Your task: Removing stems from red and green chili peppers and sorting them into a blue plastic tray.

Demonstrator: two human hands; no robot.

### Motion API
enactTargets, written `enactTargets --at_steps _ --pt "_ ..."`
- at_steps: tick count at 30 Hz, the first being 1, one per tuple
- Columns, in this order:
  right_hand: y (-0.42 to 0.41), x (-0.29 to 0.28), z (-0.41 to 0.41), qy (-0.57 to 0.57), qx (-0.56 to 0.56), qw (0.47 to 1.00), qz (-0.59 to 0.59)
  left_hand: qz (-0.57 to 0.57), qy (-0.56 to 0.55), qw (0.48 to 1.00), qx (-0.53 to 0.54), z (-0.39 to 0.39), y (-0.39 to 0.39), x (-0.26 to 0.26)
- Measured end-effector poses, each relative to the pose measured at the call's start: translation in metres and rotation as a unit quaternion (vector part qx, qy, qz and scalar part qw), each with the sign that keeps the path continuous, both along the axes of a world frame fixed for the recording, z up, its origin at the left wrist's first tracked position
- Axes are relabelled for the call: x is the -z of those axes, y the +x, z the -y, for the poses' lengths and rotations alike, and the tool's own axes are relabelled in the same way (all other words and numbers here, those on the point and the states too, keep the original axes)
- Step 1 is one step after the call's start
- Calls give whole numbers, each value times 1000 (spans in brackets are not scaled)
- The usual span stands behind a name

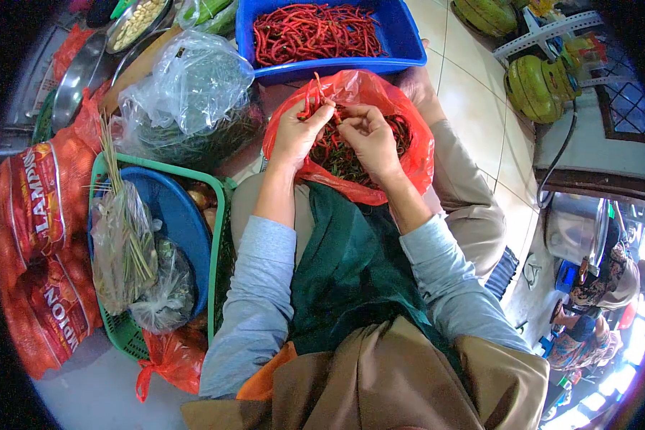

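Over a red plastic bag (349,83), my left hand (295,129) holds a few red chili peppers (307,105), pinched between thumb and fingers. My right hand (371,140) meets it from the other side, thumb and fingertips closed on a chili's end. The open bag sits in my lap and contains red chilies and a mass of green stems (349,164). Just beyond it stands a blue plastic basin (333,65) with a heap of long red chilies (317,32).
At left are a green plastic basket (220,236) holding a blue bowl (185,215) and bagged herbs, and red mesh sacks (37,242). Clear plastic bags (193,80) lie nearer the basin. Green gas cylinders (537,88) stand at upper right; people sit at far right.
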State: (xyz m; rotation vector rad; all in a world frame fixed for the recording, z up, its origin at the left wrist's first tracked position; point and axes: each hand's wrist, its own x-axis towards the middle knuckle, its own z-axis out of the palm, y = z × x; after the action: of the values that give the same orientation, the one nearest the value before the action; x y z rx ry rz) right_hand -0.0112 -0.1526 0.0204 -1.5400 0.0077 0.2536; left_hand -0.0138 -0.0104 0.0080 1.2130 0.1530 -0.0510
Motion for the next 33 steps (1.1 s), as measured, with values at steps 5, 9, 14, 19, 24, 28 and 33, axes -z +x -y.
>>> enactTargets --at_steps 5,9,14,19,24,28,33 --pt "-6 0 -1 -110 4 983 144 -30 -10 999 1 -3 0 0" --pt "-11 -5 -3 -133 -8 967 217 -43 -87 995 15 -9 -1 3" --pt "-15 -12 -6 -120 -6 949 290 -30 -223 974 36 -8 -4 -1" --pt "-23 -19 -6 -132 -50 913 383 -48 -303 952 14 -16 -2 0" --pt "-6 -11 14 -313 -97 875 356 5 -355 935 -12 -23 2 1" --pt "5 10 15 -390 -94 826 396 23 -329 943 -37 -27 4 8" --pt "14 26 -14 -541 -159 750 347 49 -309 945 -89 -27 5 7"
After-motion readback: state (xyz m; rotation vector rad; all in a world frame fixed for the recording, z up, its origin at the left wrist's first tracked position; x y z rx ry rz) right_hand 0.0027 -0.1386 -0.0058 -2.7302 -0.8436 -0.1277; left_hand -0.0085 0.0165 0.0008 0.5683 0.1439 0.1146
